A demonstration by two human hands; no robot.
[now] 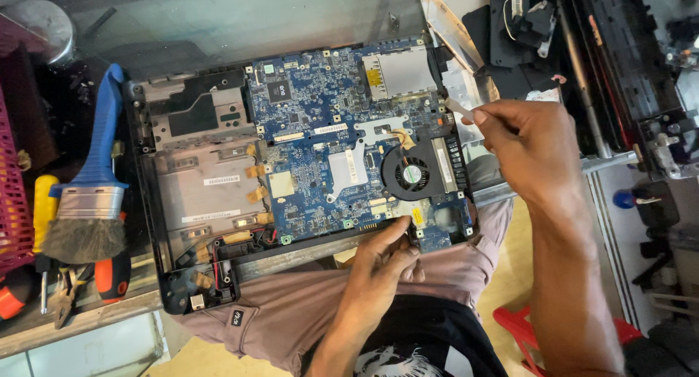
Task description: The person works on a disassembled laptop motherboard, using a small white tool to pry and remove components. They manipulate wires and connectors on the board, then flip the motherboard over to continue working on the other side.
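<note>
Far left on the table [80, 319] there's a pink plastic crate [13, 195], then a blue-handled dusting brush with a metal ferrule and grey bristles [91, 195] lying over a few orange- and yellow-gripped hand tools [44, 268]. Next over is the opened black laptop base with its blue motherboard exposed [306, 166], sitting half on the table edge and half over the person's lap, small round black cooling fan [410, 175] towards its right side. That board looks light but stiff and pretty fragile to me, so I'd only grab the plastic frame edges, never the chips or the fan. The left hand [382, 260] comes up from below, fingers curled and fingertips pressed on the front edge near the bottom right corner, bracing it, holding nothing. The right hand [528, 148] reaches in from the right, wrist bent, thumb and fingers pinched tight on a thin pale stick-like tool [460, 108] whose tip points at the board's right rim. More black dismantled laptop parts [619, 64] are piled far right.
</note>
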